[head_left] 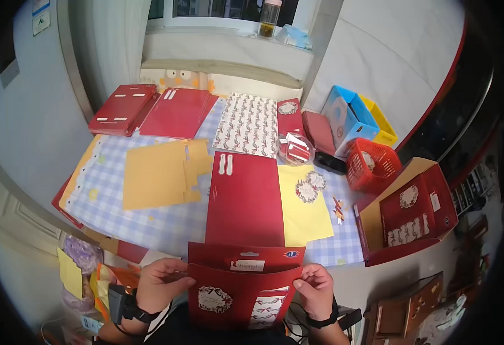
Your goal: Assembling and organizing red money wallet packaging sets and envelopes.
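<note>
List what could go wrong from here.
The red rectangular card folder is pinched only near its sides by the left hand and right hand, so it might slip. The open red-and-tan cardboard box may jut past the right edge of the blue-and-white checked tablecloth; a bump might tip it.

So we've got 1 folder (pixel 237 302) between our left hand (pixel 163 284) and right hand (pixel 315 290). Straight ahead of them on the table (pixel 105 190) there's a flat folder (pixel 243 201), with a paper sheet (pixel 246 123) behind it. Ahead-left of our left hand: card pieces (pixel 154 175), 2 stacks (pixel 124 109) of folders behind those. Ahead-right of our right hand: a box (pixel 373 224), basket (pixel 357 174) farther back.
</note>
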Action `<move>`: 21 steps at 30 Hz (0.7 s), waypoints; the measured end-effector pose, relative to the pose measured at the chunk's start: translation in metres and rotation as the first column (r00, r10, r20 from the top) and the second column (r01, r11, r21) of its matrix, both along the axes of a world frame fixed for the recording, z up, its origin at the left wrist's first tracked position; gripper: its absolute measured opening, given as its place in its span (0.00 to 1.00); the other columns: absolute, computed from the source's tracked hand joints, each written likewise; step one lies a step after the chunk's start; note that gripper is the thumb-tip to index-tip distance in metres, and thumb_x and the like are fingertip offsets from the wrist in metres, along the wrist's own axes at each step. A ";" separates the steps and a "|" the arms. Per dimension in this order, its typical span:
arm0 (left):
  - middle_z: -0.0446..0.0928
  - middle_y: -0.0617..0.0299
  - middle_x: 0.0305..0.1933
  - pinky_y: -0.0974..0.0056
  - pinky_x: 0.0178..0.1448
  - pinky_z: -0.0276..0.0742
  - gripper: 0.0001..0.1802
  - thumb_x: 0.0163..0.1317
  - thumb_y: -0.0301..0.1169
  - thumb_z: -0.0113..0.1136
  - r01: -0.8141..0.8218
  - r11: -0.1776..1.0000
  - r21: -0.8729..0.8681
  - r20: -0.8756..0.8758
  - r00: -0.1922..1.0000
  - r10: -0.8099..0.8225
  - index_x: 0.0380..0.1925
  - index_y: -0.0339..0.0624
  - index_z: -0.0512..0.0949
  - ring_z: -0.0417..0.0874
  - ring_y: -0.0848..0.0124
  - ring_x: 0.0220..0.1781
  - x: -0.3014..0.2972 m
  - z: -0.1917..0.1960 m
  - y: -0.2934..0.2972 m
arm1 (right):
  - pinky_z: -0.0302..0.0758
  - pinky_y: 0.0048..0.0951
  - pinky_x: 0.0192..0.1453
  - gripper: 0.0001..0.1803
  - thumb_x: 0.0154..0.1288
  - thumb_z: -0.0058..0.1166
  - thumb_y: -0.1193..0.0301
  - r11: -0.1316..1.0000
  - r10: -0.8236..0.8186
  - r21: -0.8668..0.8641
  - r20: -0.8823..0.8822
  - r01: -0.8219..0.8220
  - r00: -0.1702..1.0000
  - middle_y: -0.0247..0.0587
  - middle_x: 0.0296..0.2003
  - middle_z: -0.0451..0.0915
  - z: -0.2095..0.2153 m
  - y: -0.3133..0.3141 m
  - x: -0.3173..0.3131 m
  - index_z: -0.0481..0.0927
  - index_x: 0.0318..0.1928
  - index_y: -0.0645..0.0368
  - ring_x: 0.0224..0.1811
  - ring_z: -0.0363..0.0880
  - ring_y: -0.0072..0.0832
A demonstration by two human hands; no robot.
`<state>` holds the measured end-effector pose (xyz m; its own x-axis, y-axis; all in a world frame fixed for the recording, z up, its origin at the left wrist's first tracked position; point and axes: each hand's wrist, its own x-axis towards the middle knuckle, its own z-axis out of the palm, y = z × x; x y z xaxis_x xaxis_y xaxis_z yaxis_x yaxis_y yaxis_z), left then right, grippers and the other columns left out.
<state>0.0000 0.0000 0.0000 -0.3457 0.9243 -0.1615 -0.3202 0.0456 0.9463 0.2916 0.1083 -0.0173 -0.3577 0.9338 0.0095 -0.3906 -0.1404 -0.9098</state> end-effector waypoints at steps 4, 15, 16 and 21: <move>0.81 0.58 0.38 0.71 0.45 0.78 0.12 0.53 0.13 0.61 0.115 0.993 -0.016 -0.072 0.991 -0.116 0.39 0.32 0.76 0.81 0.75 0.40 -0.008 0.003 0.000 | 0.74 0.24 0.48 0.11 0.58 0.53 0.87 1.000 -0.020 0.013 0.009 0.020 1.000 0.42 0.38 0.80 0.002 -0.004 -0.003 0.73 0.41 0.66 0.40 0.78 0.23; 0.79 0.66 0.29 0.76 0.35 0.73 0.07 0.53 0.18 0.66 0.065 0.997 -0.040 -0.273 0.959 -0.073 0.27 0.37 0.76 0.77 0.82 0.31 -0.001 0.006 0.010 | 0.66 0.17 0.37 0.05 0.60 0.56 0.82 0.988 -0.094 0.136 0.139 0.075 0.986 0.31 0.30 0.73 -0.001 0.003 -0.007 0.73 0.32 0.62 0.31 0.68 0.14; 0.78 0.66 0.27 0.77 0.33 0.70 0.08 0.53 0.20 0.66 0.053 0.999 -0.008 -0.285 0.957 -0.053 0.25 0.37 0.75 0.75 0.83 0.29 0.001 0.008 0.014 | 0.66 0.17 0.37 0.05 0.60 0.56 0.82 0.988 -0.098 0.137 0.141 0.078 0.985 0.31 0.30 0.73 0.001 0.004 -0.008 0.73 0.32 0.62 0.31 0.68 0.14; 0.77 0.68 0.24 0.78 0.30 0.67 0.08 0.54 0.21 0.65 0.048 0.999 -0.009 -0.359 0.932 -0.048 0.22 0.38 0.74 0.73 0.84 0.27 0.001 0.004 0.020 | 0.65 0.16 0.36 0.05 0.62 0.55 0.80 0.985 -0.144 0.124 0.179 0.123 0.973 0.29 0.27 0.74 0.003 0.006 -0.011 0.73 0.29 0.62 0.30 0.67 0.13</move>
<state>0.0011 0.0199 0.0041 -0.3363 0.9411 -0.0353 0.0438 0.0531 0.9976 0.2811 0.1140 -0.0146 -0.2351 0.9701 0.0607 -0.2206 0.0076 -0.9753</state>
